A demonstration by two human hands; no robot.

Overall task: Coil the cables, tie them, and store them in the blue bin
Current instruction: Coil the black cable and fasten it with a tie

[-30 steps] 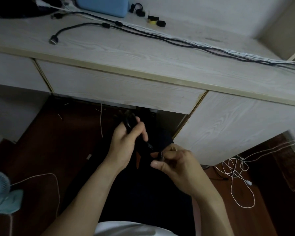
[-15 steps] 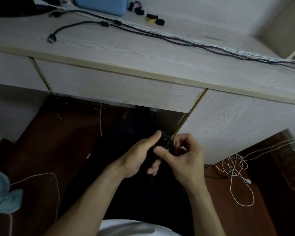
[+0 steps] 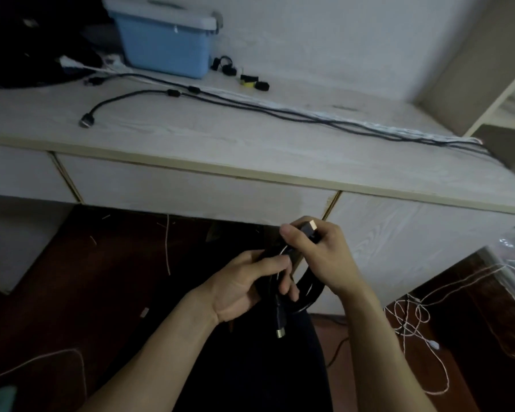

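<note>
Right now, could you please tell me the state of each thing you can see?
Black cable: coiled, untied, in both hands.
Left hand: grips the coil.
Right hand: pinches one plug end.
Blue bin: on the desk, lid on.
Black desk cables: uncoiled, stretched along the desk.
White floor cord: tangled.

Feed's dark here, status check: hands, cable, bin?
Left hand grips black coil. Right hand pinches its plug. Coil untied. Bin on desk, lid on.
</note>
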